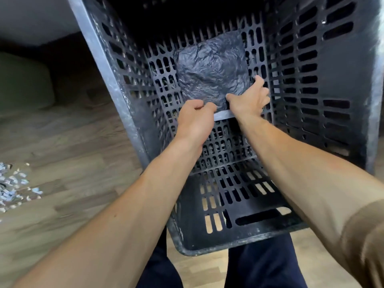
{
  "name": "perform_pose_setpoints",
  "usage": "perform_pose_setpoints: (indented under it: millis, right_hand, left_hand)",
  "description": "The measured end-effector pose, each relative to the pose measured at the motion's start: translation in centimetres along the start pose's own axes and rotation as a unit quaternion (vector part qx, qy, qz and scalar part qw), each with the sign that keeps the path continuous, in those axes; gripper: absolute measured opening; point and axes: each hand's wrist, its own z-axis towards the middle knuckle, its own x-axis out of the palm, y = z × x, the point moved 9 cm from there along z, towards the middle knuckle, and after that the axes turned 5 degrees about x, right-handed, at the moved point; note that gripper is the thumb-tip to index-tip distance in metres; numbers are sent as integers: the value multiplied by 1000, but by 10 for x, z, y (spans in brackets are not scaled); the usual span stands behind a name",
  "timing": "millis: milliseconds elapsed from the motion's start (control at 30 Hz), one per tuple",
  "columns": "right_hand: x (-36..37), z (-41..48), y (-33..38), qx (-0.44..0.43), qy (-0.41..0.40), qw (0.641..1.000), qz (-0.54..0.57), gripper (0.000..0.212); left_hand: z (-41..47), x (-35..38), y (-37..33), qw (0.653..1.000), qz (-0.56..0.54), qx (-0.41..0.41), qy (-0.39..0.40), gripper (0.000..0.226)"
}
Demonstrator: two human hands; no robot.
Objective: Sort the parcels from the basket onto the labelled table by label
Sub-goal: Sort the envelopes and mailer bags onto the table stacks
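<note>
Black basket (324,84): slotted plastic crate with a scuffed pale rim, standing on the floor right in front of the person. Handle slot in the near wall. Both forearms reach down inside it.
Parcel (212,69): only one visible. Dark crinkled plastic mailer, roughly square, lying flat on the slotted bottom toward the far end of the basket. Any label is not readable from this side.
Pale strip (223,115): light band along the parcel's near edge, showing between the two hands.
Left grip (194,119): fingers curled tight, thumb closed against them, pinching the parcel's near edge at its left end. Back of the hand faces up.
Right grip (247,100): has the parcel's near right corner. Thumb lies on top of the wrap, forefinger runs up along the right edge, the other fingers curl at that edge. How far they go under the parcel, cannot tell.
Hands: close together, apart, both on the same near edge.
Floor (72,142): wood-look boards, blurred by motion.
Paper scraps (12,188): scatter of small white and blue bits on the floor at far left, well apart from the basket.
Green shape (22,84): dull rounded bulk at the left edge, too blurred to identify.
Trousers (264,265): dark, legs on either side of the basket's near corner.
Sleeve (365,235): brown short sleeve on the right arm.
Labelled table: out of frame.
</note>
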Motion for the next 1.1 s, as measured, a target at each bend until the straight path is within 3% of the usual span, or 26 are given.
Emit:
perform_pose_setpoints:
  millis: [100, 233, 367, 467, 567, 733, 833, 967, 1100]
  right_hand:
    - [-1, 2, 1, 0, -22, 1000, 17, 81]
    - [3, 3, 1, -4, -21, 999, 43, 71]
    - [4, -2, -9, 10, -12, 994, 108, 28]
    - [-4, -17, -9, 6, 26, 983, 180, 27]
    - [-32, -51, 5, -44, 51, 974, 217, 23]
    - [-86, -127, 33, -197, 55, 963, 174, 19]
    - [-123, -178, 54, -296, 38, 946, 129, 13]
    - [-163, -240, 76, -403, 24, 912, 75, 19]
    - [-214, -307, 102, -499, 47, 862, 73, 22]
  left_hand:
    - [2, 1, 10, 1000, -15, -11, 5, 44]
    - [-1, -1, 11, 1000, -27, -9, 8, 44]
    - [-4, -1, 11, 1000, -26, -1, 9, 45]
    - [-8, 0, 6, 999, -29, 6, 14, 46]
    - [-19, 6, -9, 998, -44, 18, 51, 64]
    - [-48, 20, -51, 984, -117, 34, 131, 90]
    - [-71, 13, -82, 981, -134, 62, 123, 78]
    - [-111, -6, -117, 979, -166, 83, 83, 37]
    - [-173, -35, -149, 970, -197, 130, 57, 35]
